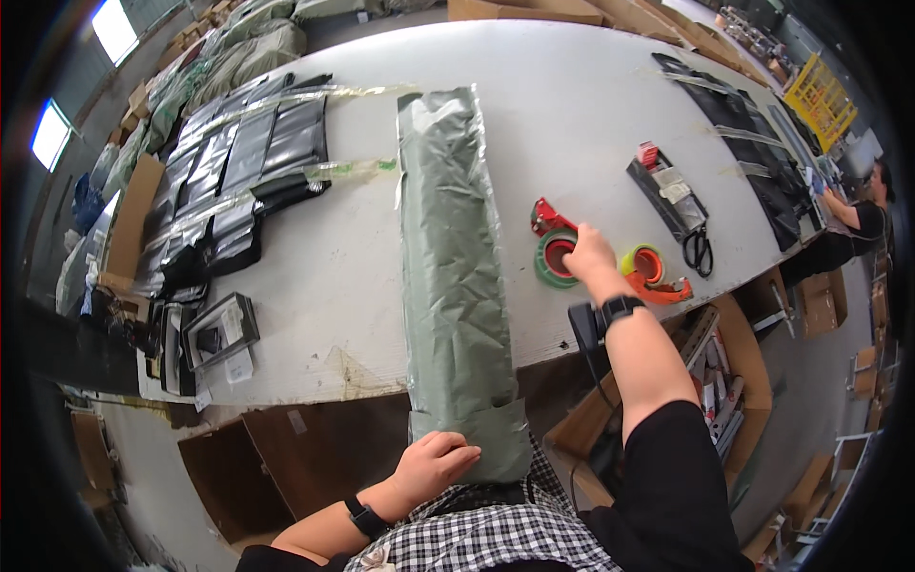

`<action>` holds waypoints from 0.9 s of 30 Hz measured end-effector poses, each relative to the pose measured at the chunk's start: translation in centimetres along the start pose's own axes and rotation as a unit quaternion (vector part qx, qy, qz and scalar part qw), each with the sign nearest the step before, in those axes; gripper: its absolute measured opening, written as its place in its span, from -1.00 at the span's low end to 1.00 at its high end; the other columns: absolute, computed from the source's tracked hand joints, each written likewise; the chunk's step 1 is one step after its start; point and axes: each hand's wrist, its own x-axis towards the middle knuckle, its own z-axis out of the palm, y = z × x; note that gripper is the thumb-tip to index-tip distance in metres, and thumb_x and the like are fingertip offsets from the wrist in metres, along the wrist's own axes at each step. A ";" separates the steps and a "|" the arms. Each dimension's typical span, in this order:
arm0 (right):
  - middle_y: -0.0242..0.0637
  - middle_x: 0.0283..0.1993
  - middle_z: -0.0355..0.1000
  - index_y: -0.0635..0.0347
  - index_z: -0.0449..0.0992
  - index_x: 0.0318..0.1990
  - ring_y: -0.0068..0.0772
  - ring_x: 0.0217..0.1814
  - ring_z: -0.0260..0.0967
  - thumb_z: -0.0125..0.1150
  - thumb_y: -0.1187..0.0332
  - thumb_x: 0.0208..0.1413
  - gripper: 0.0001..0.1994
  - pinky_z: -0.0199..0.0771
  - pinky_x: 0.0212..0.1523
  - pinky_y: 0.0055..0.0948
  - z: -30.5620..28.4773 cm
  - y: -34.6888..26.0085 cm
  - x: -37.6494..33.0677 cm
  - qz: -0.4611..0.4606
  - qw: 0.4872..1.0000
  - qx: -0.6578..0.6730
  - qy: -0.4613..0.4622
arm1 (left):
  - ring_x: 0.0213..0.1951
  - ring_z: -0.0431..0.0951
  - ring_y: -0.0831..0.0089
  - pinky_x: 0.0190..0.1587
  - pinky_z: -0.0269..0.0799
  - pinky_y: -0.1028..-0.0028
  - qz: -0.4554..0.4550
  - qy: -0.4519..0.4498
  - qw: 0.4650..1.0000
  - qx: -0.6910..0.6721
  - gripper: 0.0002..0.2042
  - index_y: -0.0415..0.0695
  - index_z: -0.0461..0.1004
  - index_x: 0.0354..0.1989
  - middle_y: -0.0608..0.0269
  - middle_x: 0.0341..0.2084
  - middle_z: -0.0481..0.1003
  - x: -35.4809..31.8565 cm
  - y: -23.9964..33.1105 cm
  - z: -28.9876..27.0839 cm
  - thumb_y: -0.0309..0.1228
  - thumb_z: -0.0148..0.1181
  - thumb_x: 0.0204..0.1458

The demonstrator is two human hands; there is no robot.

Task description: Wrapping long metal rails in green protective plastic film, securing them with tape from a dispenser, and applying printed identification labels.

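Observation:
A long, narrow grey-green plastic bag (453,267) lies lengthwise on the white table, its near end folded over and hanging past the front edge toward me. My left hand (437,467) is closed on that folded end, fingers curled against the flap. Farther right, my right hand (591,255) grips a red tape dispenser (548,217) at its roll with the green rim; some of its fingers are hidden. Just right of my wrist is an orange tape dispenser (658,276) with a yellow-rimmed roll.
A dark tray (670,198) and black scissors (699,252) lie at right. Black packages are taped down at left (248,143) and far right (753,143), where another person (863,214) stands. An open box (221,332) sits at left. Cardboard boxes (753,381) stand below the front edge.

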 end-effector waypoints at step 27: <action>-0.27 -0.26 0.44 0.04 0.47 0.03 -0.14 -0.23 0.45 0.49 0.42 -0.36 -0.38 0.49 -0.19 -0.22 -1.9 -2.0 -26.4 -0.521 0.837 0.167 -0.030 | 0.14 0.45 0.41 0.24 0.34 0.36 -0.330 -0.012 0.644 -0.690 -0.58 -0.27 0.41 0.17 0.18 0.15 0.43 -2.5 -2.9 0.8 -0.17 -0.08 0.38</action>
